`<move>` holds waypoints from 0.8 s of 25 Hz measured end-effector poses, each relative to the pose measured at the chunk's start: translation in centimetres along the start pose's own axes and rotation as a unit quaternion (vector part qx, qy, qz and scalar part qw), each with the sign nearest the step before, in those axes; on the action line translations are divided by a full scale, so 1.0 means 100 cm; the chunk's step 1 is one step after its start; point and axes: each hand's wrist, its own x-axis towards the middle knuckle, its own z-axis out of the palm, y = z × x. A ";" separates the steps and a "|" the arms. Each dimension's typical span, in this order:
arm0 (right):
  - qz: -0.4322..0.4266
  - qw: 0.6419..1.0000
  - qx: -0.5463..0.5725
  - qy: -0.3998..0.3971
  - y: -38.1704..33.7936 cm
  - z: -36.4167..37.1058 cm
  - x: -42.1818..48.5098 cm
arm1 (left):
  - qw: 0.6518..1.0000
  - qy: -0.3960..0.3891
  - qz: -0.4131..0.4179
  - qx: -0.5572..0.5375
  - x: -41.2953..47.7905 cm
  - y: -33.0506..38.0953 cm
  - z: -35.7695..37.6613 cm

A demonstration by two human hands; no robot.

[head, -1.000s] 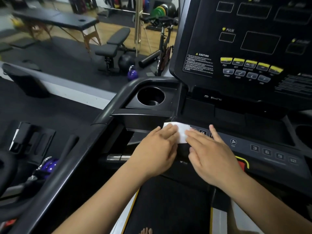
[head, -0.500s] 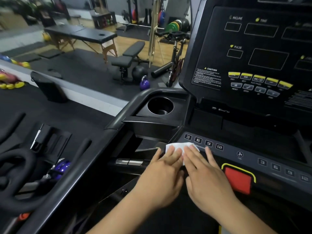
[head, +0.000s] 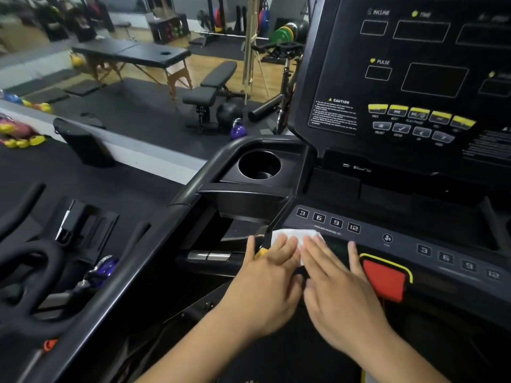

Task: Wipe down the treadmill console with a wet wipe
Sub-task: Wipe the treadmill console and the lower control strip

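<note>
**Head view.** Both hands lie flat on a white wet wipe (head: 293, 235) at the left end of the lower key strip (head: 367, 236) of the treadmill console (head: 326, 87), just near of the incline keys (head: 327, 221) marked 3, 6, 9 and 12. The left hand (head: 265, 283) and right hand (head: 340, 288) sit side by side. Their fingers (head: 283, 246) are straight and slightly spread, pressing the wipe down rather than pinching it. Only the wipe's far edge shows beyond the fingertips.

The step in hand appears to be wiping the key strip, starting from its left end. The next move probably calls for a flat sweep to the right, toward the fan key (head: 387, 238) and the right-hand number keys (head: 456, 262).

Edges:
- The strip ends just left of the wipe, at a gap below the cup holder (head: 259, 165).
- The raised red stop button (head: 384, 280) stands just right of the right hand and may snag the wipe.
- The upright display (head: 431, 78) rises on the far side.

Open room lies rightward along the strip.
</note>
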 end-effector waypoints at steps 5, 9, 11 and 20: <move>0.026 0.999 -0.037 -0.021 0.011 -0.021 0.033 | 1.000 -0.007 -0.015 0.013 0.037 0.007 -0.012; 0.027 0.997 -0.052 -0.048 0.002 -0.017 -0.003 | 0.998 -0.019 0.027 0.057 0.005 0.013 0.002; 0.036 0.996 -0.041 -0.065 0.005 -0.019 -0.001 | 0.996 -0.034 0.027 0.080 0.008 0.014 0.007; 0.072 0.993 -0.041 -0.084 0.009 -0.023 0.011 | 0.996 -0.053 0.050 0.042 0.034 0.013 -0.024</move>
